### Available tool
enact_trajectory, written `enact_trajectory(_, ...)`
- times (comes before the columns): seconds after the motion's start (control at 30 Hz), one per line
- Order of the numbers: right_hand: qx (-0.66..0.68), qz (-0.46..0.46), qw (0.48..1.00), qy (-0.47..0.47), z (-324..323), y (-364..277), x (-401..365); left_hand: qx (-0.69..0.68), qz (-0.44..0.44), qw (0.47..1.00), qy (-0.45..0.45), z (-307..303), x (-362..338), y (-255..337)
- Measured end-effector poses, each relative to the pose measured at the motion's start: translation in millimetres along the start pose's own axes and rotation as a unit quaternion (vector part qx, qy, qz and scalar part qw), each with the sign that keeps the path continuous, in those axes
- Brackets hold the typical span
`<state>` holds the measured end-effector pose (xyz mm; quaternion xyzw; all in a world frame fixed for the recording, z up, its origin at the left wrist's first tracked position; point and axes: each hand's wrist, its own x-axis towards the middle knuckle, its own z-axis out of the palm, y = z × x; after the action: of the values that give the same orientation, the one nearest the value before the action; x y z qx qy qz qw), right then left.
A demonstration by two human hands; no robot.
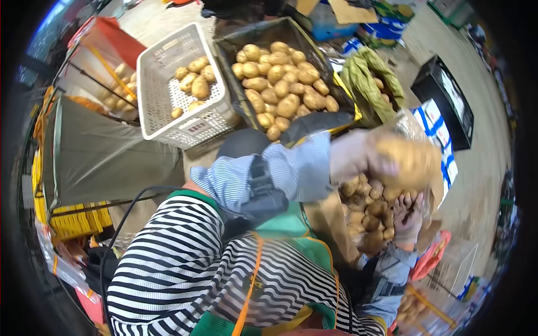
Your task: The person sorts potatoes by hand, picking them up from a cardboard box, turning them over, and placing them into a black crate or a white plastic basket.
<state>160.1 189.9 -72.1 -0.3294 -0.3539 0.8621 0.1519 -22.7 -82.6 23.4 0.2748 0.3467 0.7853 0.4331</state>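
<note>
Potato (409,161), big, lumpy and yellow-brown, is gripped by the curled left hand (354,154) above small round brown potatoes (371,223), near the half-open, seemingly empty right hand (409,220), and could be dropped if swung fast.

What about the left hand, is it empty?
No, the left hand holds a yellow-brown potato, though both look blurred.

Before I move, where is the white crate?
In the head view, the white crate is at upper left, just left of the dark container heaped with potatoes.
</note>
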Motion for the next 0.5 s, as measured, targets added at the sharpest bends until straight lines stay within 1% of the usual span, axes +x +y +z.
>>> enact_trajectory(0.03,-0.030,0.003,1.000,0.006,-9.7,-5.5,3.5,0.009,0.020,0.998,0.064,1.0,-16.7,44.2)
enact_trajectory(0.07,-0.060,0.005,0.998,0.015,-11.1,-8.2,7.2,0.009,0.155,0.983,0.093,-25.2,-24.2,44.7)
enact_trajectory(0.1,-0.064,0.004,0.998,0.010,-6.5,-5.9,8.0,0.007,0.287,0.951,0.118,-54.2,-29.2,46.1)
enact_trajectory(0.13,-0.072,0.003,0.997,0.000,-1.4,-2.4,4.9,0.030,0.189,0.956,0.224,-80.1,-39.4,82.2)
enact_trajectory(0.17,-0.078,0.002,0.997,-0.007,-0.1,0.1,3.1,0.090,0.186,0.935,0.290,-101.7,-57.7,104.3)
enact_trajectory(0.2,-0.084,0.013,0.996,-0.017,-5.3,2.1,5.9,0.079,0.193,0.924,0.321,-146.6,-80.5,110.5)
enact_trajectory(0.23,-0.082,0.009,0.996,-0.014,4.1,2.6,1.2,0.068,0.205,0.899,0.380,-184.7,-101.1,112.8)
enact_trajectory(0.27,-0.091,0.017,0.996,0.017,22.0,5.4,-6.5,0.030,0.176,0.865,0.469,-213.7,-125.7,117.6)
enact_trajectory(0.3,-0.099,0.025,0.993,0.051,30.7,6.5,-11.7,0.010,0.157,0.879,0.449,-276.0,-159.4,114.3)
enact_trajectory(0.33,-0.090,0.036,0.995,-0.024,11.6,7.3,-3.1,-0.005,0.188,0.823,0.536,-305.8,-181.9,102.9)
enact_trajectory(0.37,-0.090,0.037,0.995,0.014,19.2,8.1,-6.1,-0.024,0.134,0.845,0.517,-370.5,-224.1,95.1)
enact_trajectory(0.4,-0.088,0.053,0.994,-0.031,-0.1,7.9,3.0,-0.022,0.143,0.849,0.507,-366.9,-234.4,88.7)
enact_trajectory(0.43,-0.104,0.044,0.994,-0.015,4.3,8.6,-1.4,-0.026,0.096,0.765,0.637,-358.4,-240.2,83.5)
enact_trajectory(0.47,-0.116,0.039,0.992,0.011,11.4,8.3,-6.1,0.015,0.087,0.748,0.658,-352.3,-243.3,79.6)
enact_trajectory(0.5,-0.124,0.030,0.992,0.006,10.7,7.7,-7.8,0.015,0.087,0.752,0.653,-360.1,-247.5,80.1)
